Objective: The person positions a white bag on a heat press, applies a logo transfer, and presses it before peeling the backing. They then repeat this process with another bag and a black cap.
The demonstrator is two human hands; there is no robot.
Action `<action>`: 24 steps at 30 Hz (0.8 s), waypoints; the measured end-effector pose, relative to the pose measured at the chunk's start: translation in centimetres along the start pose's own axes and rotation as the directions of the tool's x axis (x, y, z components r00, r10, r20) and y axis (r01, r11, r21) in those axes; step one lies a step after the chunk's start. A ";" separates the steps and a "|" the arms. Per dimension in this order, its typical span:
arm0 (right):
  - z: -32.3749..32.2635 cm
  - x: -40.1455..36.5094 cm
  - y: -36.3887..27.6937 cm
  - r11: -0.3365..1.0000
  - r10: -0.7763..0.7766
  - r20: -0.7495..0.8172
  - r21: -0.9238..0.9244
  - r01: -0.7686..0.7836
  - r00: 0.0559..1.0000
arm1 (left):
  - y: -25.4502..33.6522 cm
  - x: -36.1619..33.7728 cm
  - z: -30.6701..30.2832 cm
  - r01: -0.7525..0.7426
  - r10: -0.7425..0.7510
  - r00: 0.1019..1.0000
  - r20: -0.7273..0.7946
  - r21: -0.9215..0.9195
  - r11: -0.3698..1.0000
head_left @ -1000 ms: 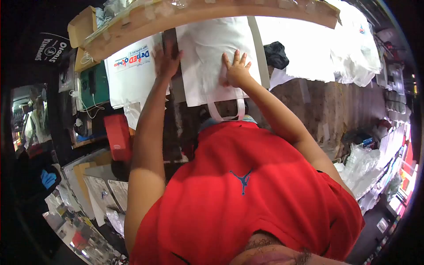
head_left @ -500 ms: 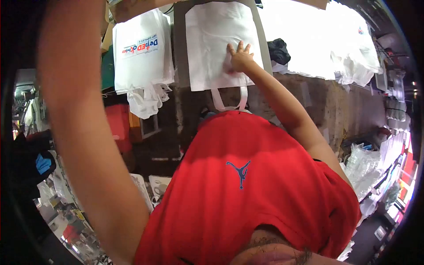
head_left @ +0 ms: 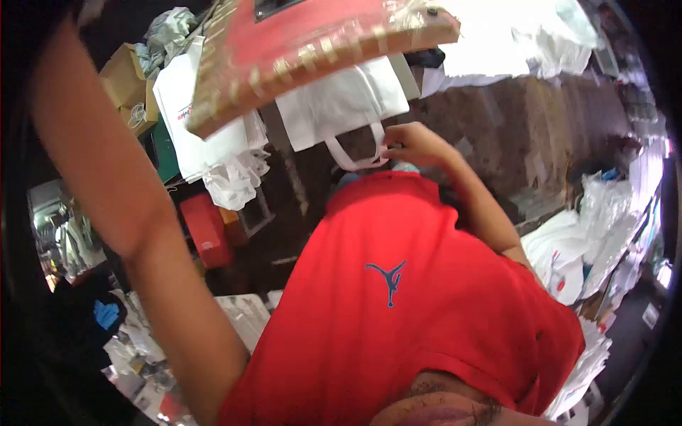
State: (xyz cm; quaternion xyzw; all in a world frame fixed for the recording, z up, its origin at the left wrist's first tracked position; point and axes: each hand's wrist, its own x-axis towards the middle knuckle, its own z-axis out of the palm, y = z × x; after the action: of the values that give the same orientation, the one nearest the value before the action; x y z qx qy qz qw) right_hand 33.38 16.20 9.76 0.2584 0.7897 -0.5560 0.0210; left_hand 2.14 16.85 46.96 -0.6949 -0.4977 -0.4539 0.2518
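My right hand point(head_left: 420, 145) is at the right side of the white bag's handle point(head_left: 346, 160), with its fingers bent and closed on the strap. The white bag point(head_left: 334, 106) lies on a grey board point(head_left: 405, 77), its handle towards my red shirt. Above it hangs a wood-edged frame with a red face point(head_left: 305, 39), tilted, covering the upper part of the bag. My left arm reaches up along the left side; its hand is outside the picture.
A stack of printed white bags point(head_left: 170, 92) lies left of the board, partly under the frame. Further left is an open cardboard box point(head_left: 128, 82). More white bags point(head_left: 490, 42) lie at the upper right. A red container point(head_left: 206, 231) stands below the stack.
My right hand has moved from flat on the bag down to its handle, and its fingers have closed. The red-faced frame has come into view over the bag. The view has turned slightly.
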 end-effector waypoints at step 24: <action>-21.5 18.4 15.9 0.980 0.146 -0.708 0.007 -0.199 0.691 | 4.8 -27.5 14.5 0.405 -0.460 0.644 0.612 0.238 0.883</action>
State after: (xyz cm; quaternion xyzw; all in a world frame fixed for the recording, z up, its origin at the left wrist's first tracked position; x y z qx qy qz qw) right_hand 29.84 46.34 -1.74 0.5232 0.7288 -0.3825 -0.2211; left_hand 9.59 13.96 16.54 -0.6586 -0.7221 -0.2098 -0.0261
